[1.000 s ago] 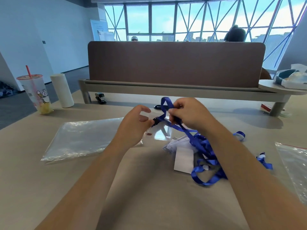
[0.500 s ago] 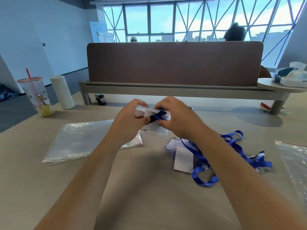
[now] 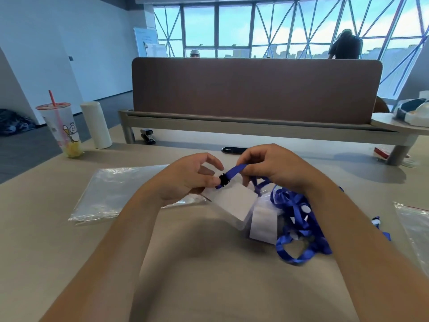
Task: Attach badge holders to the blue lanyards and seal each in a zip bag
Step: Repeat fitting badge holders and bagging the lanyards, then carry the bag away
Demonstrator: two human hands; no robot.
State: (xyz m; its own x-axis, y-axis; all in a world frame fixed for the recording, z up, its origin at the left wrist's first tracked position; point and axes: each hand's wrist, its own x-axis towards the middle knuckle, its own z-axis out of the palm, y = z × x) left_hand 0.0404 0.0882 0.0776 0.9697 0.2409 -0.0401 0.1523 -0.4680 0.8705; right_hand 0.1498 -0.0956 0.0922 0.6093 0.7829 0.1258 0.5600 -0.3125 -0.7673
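Observation:
My right hand [image 3: 276, 168] pinches a blue lanyard [image 3: 234, 172] just behind its black clip [image 3: 224, 181]. My left hand [image 3: 185, 180] grips the top of a clear badge holder with a white card [image 3: 234, 202] at that clip, thumb pressed against it. The holder hangs tilted just above the table. The rest of the lanyard joins a tangled blue pile [image 3: 299, 226] under my right wrist, with more badge holders [image 3: 263, 225] beneath it. A stack of clear zip bags [image 3: 116, 194] lies flat to the left.
A drink cup with a red straw [image 3: 61, 131] and a white roll [image 3: 96, 125] stand at the far left. A stapler [image 3: 148, 136] and a dark pen [image 3: 233, 150] lie near the brown divider [image 3: 255, 89]. Another zip bag [image 3: 415, 226] lies at the right edge.
Both hands came down and nearer with the clip. The badge holder now hangs from the clip, and the lanyard pile shifted under my right wrist.

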